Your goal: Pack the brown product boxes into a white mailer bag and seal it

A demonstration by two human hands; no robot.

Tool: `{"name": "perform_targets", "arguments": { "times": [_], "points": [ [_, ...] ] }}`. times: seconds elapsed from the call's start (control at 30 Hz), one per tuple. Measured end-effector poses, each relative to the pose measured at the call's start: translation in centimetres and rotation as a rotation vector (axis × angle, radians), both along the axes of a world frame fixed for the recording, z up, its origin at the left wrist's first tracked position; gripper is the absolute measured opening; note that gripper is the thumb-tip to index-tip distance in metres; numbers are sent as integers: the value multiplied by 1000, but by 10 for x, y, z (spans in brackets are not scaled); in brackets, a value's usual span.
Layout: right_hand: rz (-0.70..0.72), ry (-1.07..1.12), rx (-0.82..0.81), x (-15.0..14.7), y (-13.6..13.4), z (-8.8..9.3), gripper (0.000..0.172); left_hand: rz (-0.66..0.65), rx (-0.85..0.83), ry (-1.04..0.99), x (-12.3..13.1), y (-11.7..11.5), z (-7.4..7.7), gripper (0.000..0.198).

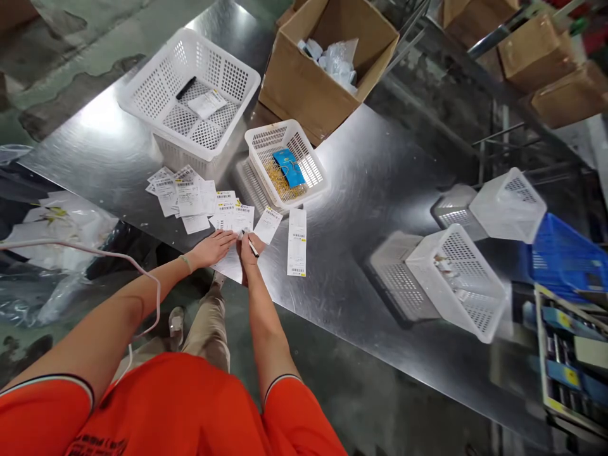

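Note:
My right hand point(249, 251) is closed around a dark pen point(254, 251), its tip at a printed label slip point(242, 218) near the table's front edge. Flat beside it, my left hand point(215, 247) presses with outstretched fingers at the lower edge of the slips. Further left lies a loose, overlapping pile of label slips point(189, 196). To the right of my right hand are a tilted single slip point(268, 225) and a long label strip point(297, 244). The writing on them is too small to read.
Behind the slips stand a large white basket point(235, 66) and a smaller one point(313, 142) holding a blue packet point(289, 167). An open cardboard box point(297, 79) is at the back. More white baskets point(422, 259) stand right on the metal table point(351, 278). A pale cable point(152, 278) crosses my left arm.

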State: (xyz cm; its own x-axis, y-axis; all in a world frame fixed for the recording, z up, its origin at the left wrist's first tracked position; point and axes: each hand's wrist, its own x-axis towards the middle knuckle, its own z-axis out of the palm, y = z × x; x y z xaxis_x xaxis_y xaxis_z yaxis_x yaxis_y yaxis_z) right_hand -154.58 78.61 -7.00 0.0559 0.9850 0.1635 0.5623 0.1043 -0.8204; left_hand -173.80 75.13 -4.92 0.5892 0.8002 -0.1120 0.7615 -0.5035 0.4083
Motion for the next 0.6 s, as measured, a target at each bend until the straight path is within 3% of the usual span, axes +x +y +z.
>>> {"name": "perform_targets", "arguments": {
  "times": [0.47, 0.6],
  "points": [
    [-17, -35, -71, 0, 2, -1, 49, 3, 68, -21, -1, 0, -7, 55],
    [-101, 4, -106, 2, 4, 3, 47, -13, 109, 6, 0, -2, -6, 52]
  ]
}}
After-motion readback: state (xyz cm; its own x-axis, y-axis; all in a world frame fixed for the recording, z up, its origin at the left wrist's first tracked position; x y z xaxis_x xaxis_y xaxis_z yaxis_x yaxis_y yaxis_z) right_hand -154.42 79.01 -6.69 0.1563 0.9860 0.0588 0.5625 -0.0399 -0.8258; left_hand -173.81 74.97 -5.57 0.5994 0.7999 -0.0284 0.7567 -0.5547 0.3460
